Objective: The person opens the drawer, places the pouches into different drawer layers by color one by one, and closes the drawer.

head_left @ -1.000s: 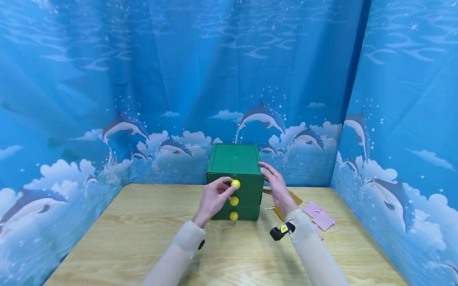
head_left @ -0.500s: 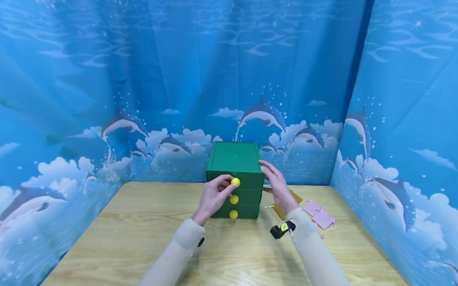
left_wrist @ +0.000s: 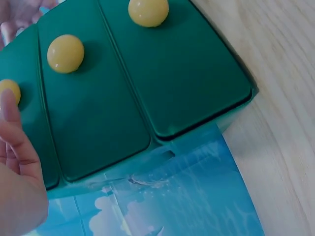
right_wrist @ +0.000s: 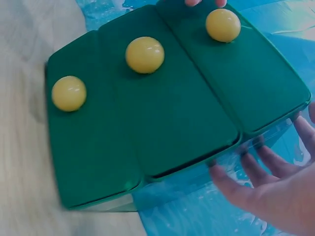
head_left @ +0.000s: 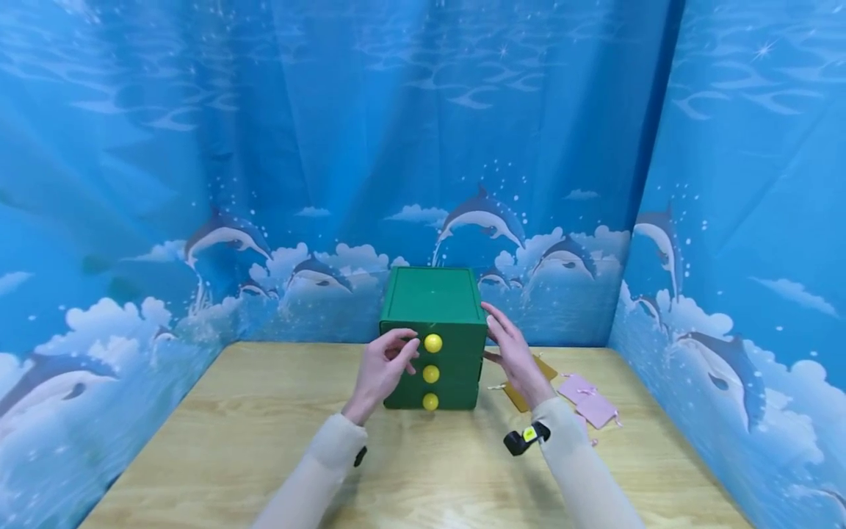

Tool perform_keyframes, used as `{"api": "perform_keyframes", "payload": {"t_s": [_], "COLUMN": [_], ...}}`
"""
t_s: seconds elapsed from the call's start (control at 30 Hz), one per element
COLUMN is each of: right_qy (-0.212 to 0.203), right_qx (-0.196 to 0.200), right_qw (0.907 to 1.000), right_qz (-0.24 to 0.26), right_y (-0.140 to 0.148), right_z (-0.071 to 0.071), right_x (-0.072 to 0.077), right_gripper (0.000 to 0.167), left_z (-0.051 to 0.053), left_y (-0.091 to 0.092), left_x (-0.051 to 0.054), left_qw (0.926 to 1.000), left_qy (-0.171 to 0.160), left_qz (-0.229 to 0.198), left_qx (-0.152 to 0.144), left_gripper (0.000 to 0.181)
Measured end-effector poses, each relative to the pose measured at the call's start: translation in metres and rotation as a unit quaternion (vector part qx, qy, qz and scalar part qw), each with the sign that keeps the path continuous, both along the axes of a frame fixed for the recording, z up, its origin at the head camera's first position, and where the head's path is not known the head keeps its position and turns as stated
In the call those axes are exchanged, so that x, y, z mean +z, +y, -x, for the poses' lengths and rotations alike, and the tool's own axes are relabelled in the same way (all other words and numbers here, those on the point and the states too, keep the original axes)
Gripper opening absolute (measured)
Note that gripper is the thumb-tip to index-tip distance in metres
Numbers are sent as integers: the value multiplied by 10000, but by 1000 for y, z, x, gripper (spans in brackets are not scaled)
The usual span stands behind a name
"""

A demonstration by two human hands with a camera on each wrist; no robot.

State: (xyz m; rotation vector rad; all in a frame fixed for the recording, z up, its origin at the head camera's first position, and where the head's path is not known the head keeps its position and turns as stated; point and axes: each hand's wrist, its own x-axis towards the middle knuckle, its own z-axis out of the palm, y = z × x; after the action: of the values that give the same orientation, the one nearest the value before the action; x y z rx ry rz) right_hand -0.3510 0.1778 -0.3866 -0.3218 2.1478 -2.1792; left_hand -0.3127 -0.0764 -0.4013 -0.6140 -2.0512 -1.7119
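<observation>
A green cabinet point(head_left: 432, 294) with three stacked drawers stands on the table, its fronts flush. Each drawer carries a round yellow knob: top point(head_left: 433, 343), middle point(head_left: 431, 374) and bottom point(head_left: 430, 401). My left hand point(head_left: 382, 371) hovers just left of the top knob, fingers loosely bent and holding nothing; a small gap shows in the head view. Along the cabinet's right side lies my right hand point(head_left: 518, 360), its extended fingers point(right_wrist: 231, 184) at the side wall in the right wrist view. Whether every fingertip touches the wall is unclear.
Behind my right hand, a mustard drawstring pouch point(head_left: 517, 397) lies partly hidden. Several pink drawstring pouches point(head_left: 597, 410) lie farther right. The wooden table point(head_left: 264, 426) backs onto blue dolphin-print curtains point(head_left: 344, 184).
My left hand has let go of the top knob and drawn slightly left. The right hand stays at the cabinet's right side. The drawers look unchanged.
</observation>
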Motion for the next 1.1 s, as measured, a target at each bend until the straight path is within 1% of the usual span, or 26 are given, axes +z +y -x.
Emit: {"api": "perform_keyframes", "payload": {"t_s": [0.03,0.1,0.17,0.2,0.27,0.33,0.43,0.47,0.53,0.57,0.63,0.67,0.73,0.83,0.9,0.97,1.1], "right_qy": [30,48,146,181,234,360,483,507,522,466,344,266,151,144,214,272,365], "right_qx": [-53,-361,-730,-929,-1363,-1646,-1901,-1916,-1804,-1685,-1312,-1074,-517,307,676,855,909], "right_qw": [10000,9991,9967,9949,9896,9849,9798,9794,9817,9843,9907,9937,9971,9953,9926,9912,9906], "right_qz": [70,208,325,352,396,399,397,396,302,230,-34,-189,-539,-906,-983,-972,-951], "right_y": [1,0,-3,-5,-10,-14,-21,-24,-29,-32,-37,-40,-44,-48,-50,-51,-53], "right_z": [-1,-2,-6,-8,-13,-19,-29,-33,-40,-43,-48,-50,-52,-53,-52,-50,-45], "right_x": [-3,-8,-14,-17,-22,-27,-32,-34,-38,-40,-45,-47,-51,-56,-59,-60,-60], "right_gripper": [49,47,43,40,33,26,21,20,18,18,20,21,24,32,37,42,46], "left_z": [-3,-11,-17,-18,-12,-4,9,11,13,14,16,18,20,23,25,26,28], "left_y": [-2,-6,-10,-12,-16,-20,-26,-28,-30,-32,-34,-36,-38,-42,-44,-46,-51], "left_x": [4,14,23,25,24,22,17,17,20,22,25,27,30,34,37,40,44], "left_qw": [10000,9997,9984,9974,9945,9919,9898,9892,9887,9889,9904,9915,9936,9938,9917,9887,9835], "left_qy": [28,106,251,304,363,370,333,338,321,265,73,-31,-343,-855,-1185,-1460,-1798], "left_qz": [-62,-187,-338,-398,-490,-530,-567,-549,-507,-479,-415,-368,-266,-118,-90,-132,-206], "left_qx": [19,129,372,522,849,1095,1261,1315,1376,1378,1314,1245,1046,708,487,299,46], "left_gripper": [21,19,18,18,18,18,18,18,19,19,22,23,27,32,34,36,38]}}
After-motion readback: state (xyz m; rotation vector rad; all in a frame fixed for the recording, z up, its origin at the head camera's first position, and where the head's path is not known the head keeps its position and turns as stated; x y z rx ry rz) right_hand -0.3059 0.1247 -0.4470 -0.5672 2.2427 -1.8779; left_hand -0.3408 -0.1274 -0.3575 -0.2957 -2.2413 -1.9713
